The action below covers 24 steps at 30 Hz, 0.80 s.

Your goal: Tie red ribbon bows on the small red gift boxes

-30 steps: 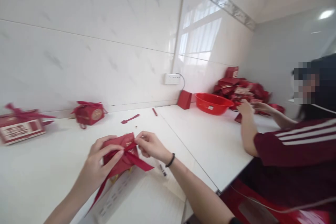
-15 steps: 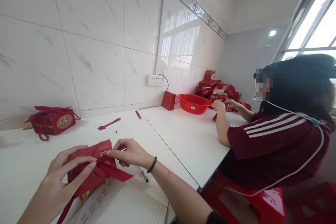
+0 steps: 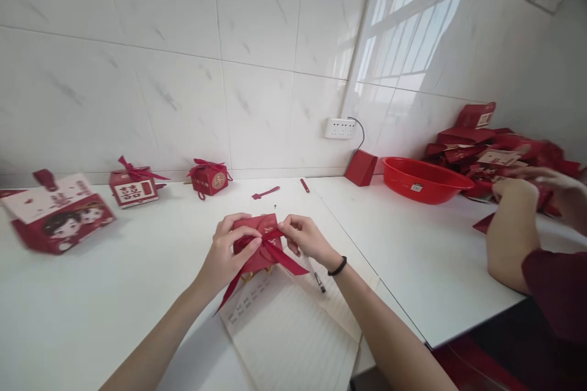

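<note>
A small red gift box (image 3: 257, 264) with gold print is held over the open notebook (image 3: 293, 333). My left hand (image 3: 228, 249) grips it from the left, thumb and fingers pressing near the ribbon's knot. A dark red ribbon (image 3: 288, 261) crosses the box front, its two tails hanging left and right. At the box's right edge, my right hand (image 3: 306, 237) is closed in a pinch on the ribbon. A gold-coloured piece (image 3: 250, 275) shows under the box. Just below my right hand, a pen (image 3: 320, 283) lies on the notebook.
Along the wall stand finished-looking red boxes: a picture box (image 3: 68, 223), a character-printed box (image 3: 135, 189) and a ribboned box (image 3: 210, 178). A red basin (image 3: 426, 186) sits before a red pile (image 3: 499, 149). A co-worker's arm (image 3: 511, 250) rests at the right.
My view has turned left, bringing two more boxes into sight and most of the co-worker out of it. Both hands stay at the box and ribbon.
</note>
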Available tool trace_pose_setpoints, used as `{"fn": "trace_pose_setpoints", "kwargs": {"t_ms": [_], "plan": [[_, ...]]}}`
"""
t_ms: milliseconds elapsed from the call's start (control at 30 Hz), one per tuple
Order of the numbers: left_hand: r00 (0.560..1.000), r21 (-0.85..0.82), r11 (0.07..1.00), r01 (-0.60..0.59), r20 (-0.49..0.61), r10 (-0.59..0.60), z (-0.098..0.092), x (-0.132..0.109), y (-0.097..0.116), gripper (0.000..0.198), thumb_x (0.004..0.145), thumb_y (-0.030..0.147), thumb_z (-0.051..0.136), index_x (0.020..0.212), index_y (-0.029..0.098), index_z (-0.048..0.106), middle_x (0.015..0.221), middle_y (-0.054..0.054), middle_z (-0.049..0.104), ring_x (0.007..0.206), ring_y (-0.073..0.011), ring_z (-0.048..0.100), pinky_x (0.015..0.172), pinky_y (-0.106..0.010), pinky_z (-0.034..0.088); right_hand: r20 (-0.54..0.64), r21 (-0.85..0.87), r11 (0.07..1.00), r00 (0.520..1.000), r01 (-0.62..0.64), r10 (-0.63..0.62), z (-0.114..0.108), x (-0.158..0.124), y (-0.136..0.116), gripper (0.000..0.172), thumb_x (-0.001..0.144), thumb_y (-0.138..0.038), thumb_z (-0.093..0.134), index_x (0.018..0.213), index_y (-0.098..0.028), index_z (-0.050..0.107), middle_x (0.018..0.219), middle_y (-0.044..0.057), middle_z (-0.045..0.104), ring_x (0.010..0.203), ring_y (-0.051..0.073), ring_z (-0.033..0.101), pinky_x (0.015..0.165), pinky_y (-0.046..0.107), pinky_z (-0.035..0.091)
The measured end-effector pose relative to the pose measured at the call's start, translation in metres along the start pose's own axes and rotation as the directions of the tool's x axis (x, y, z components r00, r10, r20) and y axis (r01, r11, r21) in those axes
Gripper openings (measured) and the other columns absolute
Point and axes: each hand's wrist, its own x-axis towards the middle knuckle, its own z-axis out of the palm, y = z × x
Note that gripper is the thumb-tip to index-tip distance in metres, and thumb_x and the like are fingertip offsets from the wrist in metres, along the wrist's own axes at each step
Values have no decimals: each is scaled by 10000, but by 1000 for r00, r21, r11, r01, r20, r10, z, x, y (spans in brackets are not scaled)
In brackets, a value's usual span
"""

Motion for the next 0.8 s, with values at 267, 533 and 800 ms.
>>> {"fn": "trace_pose_setpoints", "kwargs": {"t_ms": [267, 533, 800], "plan": [[999, -30, 999, 27, 22, -27, 0, -2, 3, 193, 813, 373, 514, 781, 251, 660, 1148, -35, 484, 1142, -221, 440, 1012, -425, 351, -82, -23, 1000, 997, -7, 5, -1, 0, -1, 465, 750, -593, 572, 608, -179, 417, 415, -80, 402, 324, 46, 363, 330, 160, 259], [999, -28, 999, 35, 32, -34, -1, -2, 4, 196, 815, 376, 509, 784, 255, 659, 1151, -37, 477, 1143, -231, 438, 1010, -452, 340, -93, -26, 1000, 996, -16, 13, 1, 0, -1, 467, 751, -602, 561, 612, -179, 420, 427, -78, 398, 330, 50, 371, 331, 162, 270], [1000, -20, 1000, 2, 10, -1, -1, -1, 2, 193, 817, 354, 508, 785, 245, 664, 1136, -40, 495, 1109, -224, 456, 990, -436, 375, -127, -38, 999, 992, -17, 12, 3, 2, 3, 440, 759, -589, 542, 627, -181, 440, 398, -74, 412, 324, 59, 371, 333, 163, 270]]}}
